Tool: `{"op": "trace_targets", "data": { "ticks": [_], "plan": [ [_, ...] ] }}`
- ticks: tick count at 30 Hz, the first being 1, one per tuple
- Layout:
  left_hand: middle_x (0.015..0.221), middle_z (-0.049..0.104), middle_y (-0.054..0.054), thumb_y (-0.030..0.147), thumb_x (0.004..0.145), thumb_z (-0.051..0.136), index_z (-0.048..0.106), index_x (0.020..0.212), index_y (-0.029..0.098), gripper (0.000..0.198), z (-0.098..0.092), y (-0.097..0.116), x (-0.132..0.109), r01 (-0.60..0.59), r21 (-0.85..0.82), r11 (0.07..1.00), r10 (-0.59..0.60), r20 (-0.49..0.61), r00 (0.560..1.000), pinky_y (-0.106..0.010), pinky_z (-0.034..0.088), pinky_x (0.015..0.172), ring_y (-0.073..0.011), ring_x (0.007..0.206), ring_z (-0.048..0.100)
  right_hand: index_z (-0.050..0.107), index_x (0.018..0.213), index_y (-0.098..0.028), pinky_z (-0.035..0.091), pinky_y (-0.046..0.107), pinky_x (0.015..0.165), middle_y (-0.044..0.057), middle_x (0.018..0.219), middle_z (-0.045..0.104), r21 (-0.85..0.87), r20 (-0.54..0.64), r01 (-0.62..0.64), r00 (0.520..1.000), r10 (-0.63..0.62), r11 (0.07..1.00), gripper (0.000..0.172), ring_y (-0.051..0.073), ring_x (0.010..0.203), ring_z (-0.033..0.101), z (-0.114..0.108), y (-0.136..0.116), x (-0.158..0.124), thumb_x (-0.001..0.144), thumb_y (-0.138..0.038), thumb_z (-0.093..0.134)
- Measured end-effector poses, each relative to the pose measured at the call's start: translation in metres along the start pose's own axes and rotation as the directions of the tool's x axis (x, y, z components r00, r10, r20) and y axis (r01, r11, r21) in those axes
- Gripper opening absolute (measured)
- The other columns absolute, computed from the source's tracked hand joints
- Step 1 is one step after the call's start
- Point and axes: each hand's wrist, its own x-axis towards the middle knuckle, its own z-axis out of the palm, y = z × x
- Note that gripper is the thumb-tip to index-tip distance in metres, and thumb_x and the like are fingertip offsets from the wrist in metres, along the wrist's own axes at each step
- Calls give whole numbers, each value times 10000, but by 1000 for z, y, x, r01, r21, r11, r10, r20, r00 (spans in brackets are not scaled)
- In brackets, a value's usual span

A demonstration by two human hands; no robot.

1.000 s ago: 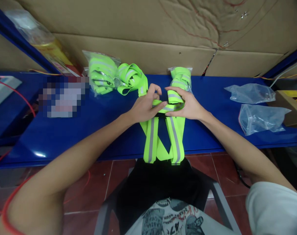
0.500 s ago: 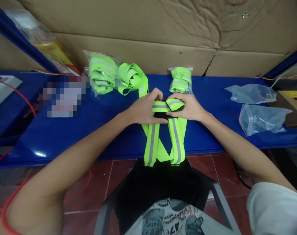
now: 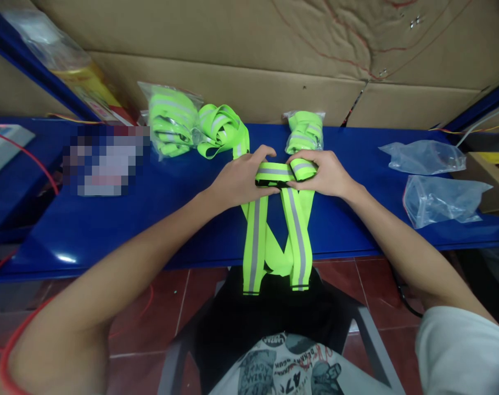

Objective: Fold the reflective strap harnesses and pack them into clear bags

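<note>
A neon yellow-green strap vest with grey reflective stripes [image 3: 297,230] lies across the blue table [image 3: 150,219], its two long bands hanging over the front edge toward my lap. My left hand [image 3: 236,178] and my right hand [image 3: 329,175] are both closed on the folded top band of the vest, thumbs nearly meeting at its middle. Just behind my left hand lies a loose coiled vest [image 3: 220,129]. Behind my right hand stands a bagged vest [image 3: 304,129].
Another bagged vest [image 3: 170,118] sits at the back left. Two empty clear plastic bags [image 3: 422,156] [image 3: 442,198] lie on the right, beside a cardboard box [image 3: 494,178]. Cardboard sheets [image 3: 249,60] line the wall behind. A red cable [image 3: 22,159] runs at the left.
My hands have drawn the top band flat and folded it between them, shifting slightly farther from me. The hanging bands now reach lower over the table edge.
</note>
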Motion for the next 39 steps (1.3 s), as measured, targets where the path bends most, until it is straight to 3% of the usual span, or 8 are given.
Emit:
{"op": "trace_targets", "data": {
  "ticks": [8,13,16,21,26,32,34,39],
  "plan": [
    [1398,722,-92,564,953,735,638,1372,283,513,-6,-2,0,-129,135,982,129,11,992,-357,558,802,-307,1128,753,848,1140,-228,554,434,962,50,1144,845,-18,61,-15,998,16,1000,513,327,1069,767,-20,13,1,670,-395,968],
    [1530,645,-138,642,963,700,581,1429,249,620,-3,-4,-1,-142,161,977,153,-55,987,-330,523,722,-306,1189,728,850,1118,-228,536,394,883,19,1027,838,-54,84,-21,996,26,998,463,284,963,754,-20,14,1,689,-372,945],
    [1463,681,-120,639,1017,633,629,1326,248,498,-2,-6,-1,-191,192,963,198,-15,980,-319,493,692,-276,1107,734,845,1105,-230,529,394,876,18,1017,833,-53,99,-21,995,26,998,458,278,947,745,-20,13,2,694,-400,952],
    [1277,757,-92,576,1080,567,712,1289,254,411,1,-14,-1,-275,185,943,269,62,961,-348,534,827,-283,1125,715,824,1034,-227,522,399,853,30,1004,798,33,90,-11,996,8,999,490,261,922,702,-24,13,2,669,-504,999],
    [1288,764,-90,525,1064,627,772,1333,274,395,3,-15,0,-274,143,951,268,56,962,-386,555,916,-289,1131,713,804,962,-249,485,361,701,-2,797,694,132,-16,-113,993,116,985,521,204,744,589,-25,9,3,701,-670,964],
    [1313,743,-105,469,1072,637,794,1362,292,375,3,-8,0,-280,211,936,263,105,959,-414,565,950,-311,1175,692,751,932,-259,542,392,788,25,891,724,195,-282,-39,955,94,980,497,229,822,648,-5,-8,5,795,-719,882],
    [1315,736,-107,462,1077,630,790,1372,297,374,2,-6,-1,-286,233,930,266,114,957,-409,564,935,-310,1163,686,758,987,-266,559,398,819,27,922,736,198,-261,-9,963,61,980,497,240,860,677,2,-14,5,808,-714,876],
    [1261,719,-128,436,1097,559,790,1328,255,374,3,-4,-1,-341,208,917,328,96,940,-438,538,978,-311,1155,661,791,1094,-236,558,399,924,56,1097,815,72,-46,145,989,-142,987,527,277,1014,756,12,-17,1,801,-657,916]
  ]
}}
